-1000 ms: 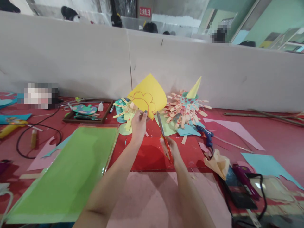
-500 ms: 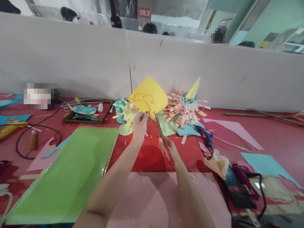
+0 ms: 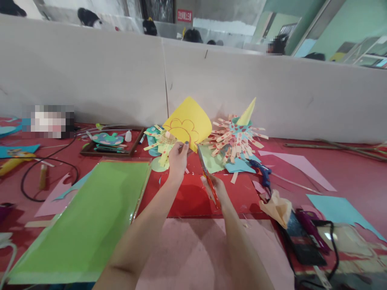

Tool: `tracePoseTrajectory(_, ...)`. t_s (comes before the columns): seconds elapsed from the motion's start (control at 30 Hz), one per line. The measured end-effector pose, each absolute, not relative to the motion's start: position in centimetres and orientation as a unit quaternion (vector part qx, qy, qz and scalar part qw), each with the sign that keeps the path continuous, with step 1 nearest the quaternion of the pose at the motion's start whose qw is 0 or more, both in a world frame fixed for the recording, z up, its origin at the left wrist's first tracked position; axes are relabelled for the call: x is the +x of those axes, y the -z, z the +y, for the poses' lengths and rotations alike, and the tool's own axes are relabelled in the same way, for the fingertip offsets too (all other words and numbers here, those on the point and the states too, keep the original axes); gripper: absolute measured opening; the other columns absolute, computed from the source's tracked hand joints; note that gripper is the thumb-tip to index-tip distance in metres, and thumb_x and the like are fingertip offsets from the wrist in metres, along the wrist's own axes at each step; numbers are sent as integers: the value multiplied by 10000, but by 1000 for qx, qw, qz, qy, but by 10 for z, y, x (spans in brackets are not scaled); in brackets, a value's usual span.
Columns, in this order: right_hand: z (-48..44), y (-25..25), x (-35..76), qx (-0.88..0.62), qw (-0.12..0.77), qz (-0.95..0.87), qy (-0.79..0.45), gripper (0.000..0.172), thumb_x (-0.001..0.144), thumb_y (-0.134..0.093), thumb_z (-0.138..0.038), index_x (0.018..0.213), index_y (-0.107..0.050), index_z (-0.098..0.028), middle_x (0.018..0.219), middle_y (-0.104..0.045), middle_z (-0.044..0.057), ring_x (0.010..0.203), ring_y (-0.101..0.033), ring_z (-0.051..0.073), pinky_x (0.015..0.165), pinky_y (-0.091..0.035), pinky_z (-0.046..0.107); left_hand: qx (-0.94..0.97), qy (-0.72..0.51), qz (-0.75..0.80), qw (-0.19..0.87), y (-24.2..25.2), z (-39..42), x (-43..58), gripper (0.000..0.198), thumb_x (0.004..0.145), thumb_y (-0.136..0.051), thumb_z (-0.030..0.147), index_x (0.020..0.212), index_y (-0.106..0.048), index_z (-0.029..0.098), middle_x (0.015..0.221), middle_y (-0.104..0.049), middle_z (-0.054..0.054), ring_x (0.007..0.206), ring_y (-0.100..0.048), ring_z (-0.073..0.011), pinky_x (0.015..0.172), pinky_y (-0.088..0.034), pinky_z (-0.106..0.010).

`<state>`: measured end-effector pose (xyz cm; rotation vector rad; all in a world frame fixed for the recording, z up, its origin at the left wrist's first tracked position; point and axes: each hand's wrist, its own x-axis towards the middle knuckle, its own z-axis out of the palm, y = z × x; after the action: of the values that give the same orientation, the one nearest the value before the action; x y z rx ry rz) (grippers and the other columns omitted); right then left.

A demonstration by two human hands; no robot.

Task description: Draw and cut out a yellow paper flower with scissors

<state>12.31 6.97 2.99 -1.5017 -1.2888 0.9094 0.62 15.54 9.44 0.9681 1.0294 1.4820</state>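
My left hand [image 3: 177, 160] pinches the lower edge of a sheet of yellow paper [image 3: 190, 112], which is held up and curves slightly. A scalloped, flower-like outline is drawn on the paper in a reddish line. Wrapped in my right hand [image 3: 221, 188] is a pair of scissors [image 3: 214, 192] with red handles. Its blades point up and away, with their tips at the paper's lower edge, just right of my left fingers. Behind the paper stand two fringed paper crafts, one with a yellow cone [image 3: 247, 112] on top; the left one [image 3: 165, 148] is partly hidden.
Green sheets in a clear sleeve [image 3: 90, 217] lie to my left, below a brown tray [image 3: 133, 149] of supplies. On the right are a blue glue gun [image 3: 263, 171], a crumpled cloth-like piece [image 3: 277, 208], a phone [image 3: 305, 237] and cables. A white partition [image 3: 121, 76] stands behind.
The yellow paper's right side has shifted slightly left. The scissor handles look a little closer together. Both hands stay in nearly the same place.
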Motion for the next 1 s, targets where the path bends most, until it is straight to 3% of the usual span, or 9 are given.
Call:
tracePoseTrajectory(0.3,68,-34,123,-598,455,-497,-434,416,717,-607,-577,633,-437,-207,402,-301,-82,379,-291,78,386,-225,212,402,-609,434,528,-97,158,4,118,767,-570,255,687,-520,184,648,-633,2,734,-676,-168,792,-555,-345)
tracePoseTrajectory(0.8,74,-25,130,-644,418,-555,-321,433,712,-548,-570,578,-354,-206,564,-293,-45,547,-287,104,512,-280,228,422,-606,448,504,-95,158,4,138,792,-539,221,665,-505,180,650,-611,2,714,-666,-161,816,-540,-359)
tracePoseTrajectory(1.0,77,-14,132,-636,430,-546,-336,417,732,-542,-553,584,-363,-206,549,-300,-50,518,-304,97,484,-269,220,408,-612,437,518,-91,161,4,105,783,-547,224,694,-514,179,666,-629,-4,721,-670,-159,810,-547,-356)
